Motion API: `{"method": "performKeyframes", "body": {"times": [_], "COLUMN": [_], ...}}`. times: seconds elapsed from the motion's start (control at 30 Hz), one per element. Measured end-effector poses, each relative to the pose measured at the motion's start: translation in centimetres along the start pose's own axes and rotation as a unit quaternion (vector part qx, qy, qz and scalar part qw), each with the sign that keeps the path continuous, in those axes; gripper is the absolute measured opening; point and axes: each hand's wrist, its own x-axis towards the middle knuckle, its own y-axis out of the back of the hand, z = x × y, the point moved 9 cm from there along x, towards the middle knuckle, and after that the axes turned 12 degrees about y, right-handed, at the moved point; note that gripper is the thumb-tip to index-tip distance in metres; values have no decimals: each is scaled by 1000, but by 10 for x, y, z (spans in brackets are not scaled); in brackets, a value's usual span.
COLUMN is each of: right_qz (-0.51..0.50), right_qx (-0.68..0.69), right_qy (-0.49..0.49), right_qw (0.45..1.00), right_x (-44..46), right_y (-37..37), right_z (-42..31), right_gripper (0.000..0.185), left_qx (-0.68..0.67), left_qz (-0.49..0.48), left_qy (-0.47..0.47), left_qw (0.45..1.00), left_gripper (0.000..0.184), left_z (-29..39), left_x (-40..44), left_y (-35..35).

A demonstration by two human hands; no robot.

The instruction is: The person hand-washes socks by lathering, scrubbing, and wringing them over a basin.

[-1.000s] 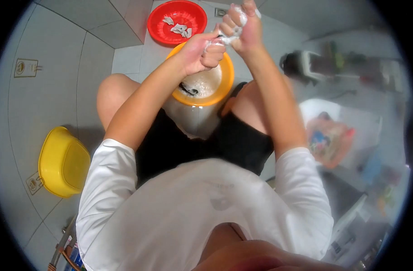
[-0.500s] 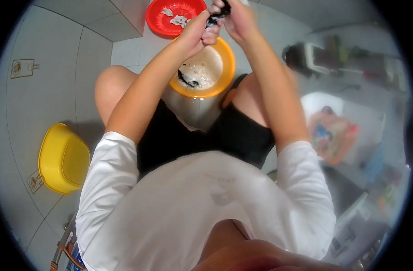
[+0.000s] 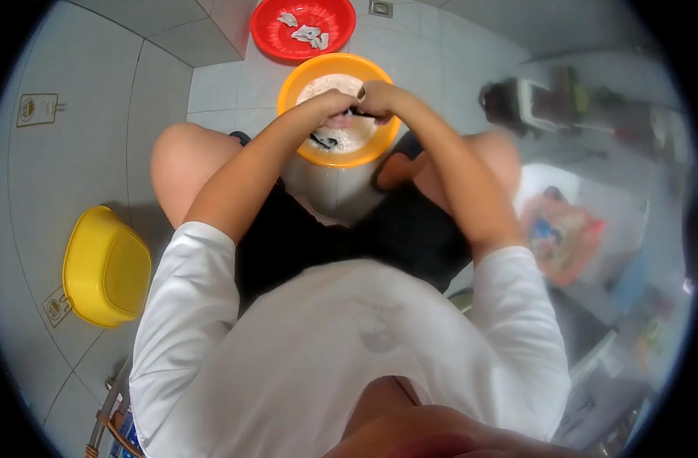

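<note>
An orange basin (image 3: 287,80) of foamy, cloudy water (image 3: 330,85) stands on the floor between my knees. Over it, my left hand (image 3: 334,107) and my right hand (image 3: 378,98) are close together, both closed on a wet black cloth (image 3: 357,113). Most of this cloth is hidden by the fingers, and its exact kind cannot be made out. Below my left hand, a black strip of fabric (image 3: 323,142) lies in the suds; whether it joins the held cloth is not visible.
Beyond the orange basin is a red basin (image 3: 266,42) holding several small white cloth pieces (image 3: 309,34). A floor drain (image 3: 380,8) lies farther back. At left, a yellow basin (image 3: 105,267) rests against the tiled wall. To the right sits a blurred pinkish bag (image 3: 563,237).
Both hands have come down and nearer to me, from raised beyond the orange basin to just over its water. The black cloth, earlier twisted between the fists, is now mostly covered by them.
</note>
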Motion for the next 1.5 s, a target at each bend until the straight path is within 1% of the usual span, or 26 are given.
{"method": "performKeyframes", "body": {"times": [0.07, 0.1, 0.17, 0.2, 0.23, 0.27, 0.3, 0.33, 0.37, 0.43, 0.47, 0.53, 0.57, 0.6, 0.63, 0.67, 0.7, 0.73, 0.87, 0.93, 1.03, 1.13, 1.17, 1.23, 1.33, 1.5], "right_qz": [-107, -108, 51, 107, 162, 163, 249, 328, 328, 332, 332, 154, 154, 113, 67, 64, -7, -78, -148, -216, -212, -176, -179, -178, -153, -189], "right_qx": [33, 32, 74, 177, 276, 277, 357, 431, 432, 266, 267, 113, 113, -51, -214, -213, -225, -236, -184, -289, -263, -231, -232, -255, -178, -204], "right_qy": [-66, -68, 55, 112, 167, 167, 225, 279, 281, 233, 232, 169, 168, 179, 185, 184, 150, 114, 101, 72, 86, 105, 98, 147, 195, 153], "right_qw": [992, 991, 994, 972, 933, 932, 872, 793, 792, 875, 874, 967, 967, 976, 957, 957, 963, 962, 966, 930, 937, 951, 951, 939, 952, 948], "right_x": [-7, -8, -12, -16, -23, -20, -23, -29, -29, -29, -27, -7, -3, 1, 5, 9, 14, 15, 21, 41, 47, 46, 44, 42, 35, 41], "right_y": [-22, -21, 21, 40, 59, 62, 82, 101, 104, 106, 102, 60, 50, 30, 8, -6, -31, -54, -102, -131, -135, -127, -128, -131, -128, -124], "right_z": [12, 14, -18, -34, -50, -52, -59, -60, -60, -57, -55, -57, -54, -56, -56, -54, -46, -36, -14, 29, 32, 9, 4, -17, -42, -25], "right_gripper": [42, 42, 50, 51, 51, 51, 50, 50, 50, 47, 47, 37, 37, 35, 34, 34, 33, 32, 32, 35, 32, 30, 30, 32, 33, 33], "left_qx": [41, 40, -27, -71, -113, -196, -274, -273, -287, -301, -209, -39, 1, 41, 166, 287, 407, 469, 428, 362, 472, 398, 397, 309, 282, 233], "left_qz": [-14, -15, -3, 24, 49, 119, 187, 188, 196, 206, 145, 40, 55, 69, 102, 133, 186, 142, 160, 275, 190, 183, 176, 284, 265, 245], "left_qy": [63, 63, -101, -181, -262, -315, -365, -366, -374, -379, -315, -229, -212, -194, -196, -195, -312, -246, -213, -162, -199, -173, -176, -119, -134, -161], "left_qw": [997, 997, 995, 981, 957, 921, 870, 870, 860, 850, 914, 972, 976, 978, 961, 928, 838, 837, 864, 876, 838, 882, 883, 900, 912, 927], "left_gripper": [29, 29, 30, 34, 38, 42, 46, 46, 49, 52, 48, 41, 36, 35, 34, 32, 35, 36, 37, 40, 36, 51, 51, 48, 45, 40], "left_z": [-12, -9, 29, 50, 72, 84, 90, 95, 96, 89, 85, 70, 60, 48, 36, 20, 3, -20, -99, -114, -139, -142, -149, -160, -162, -155], "left_x": [-10, -15, -16, -20, -32, -48, -68, -71, -75, -75, -56, -35, -24, -13, -4, 10, 53, 68, 156, 146, 214, 200, 200, 198, 198, 191], "left_y": [-8, -7, 10, 31, 51, 70, 88, 91, 98, 109, 94, 59, 49, 39, 33, 28, 25, 21, 31, 35, 2, 2, -1, 26, 25, 33]}}
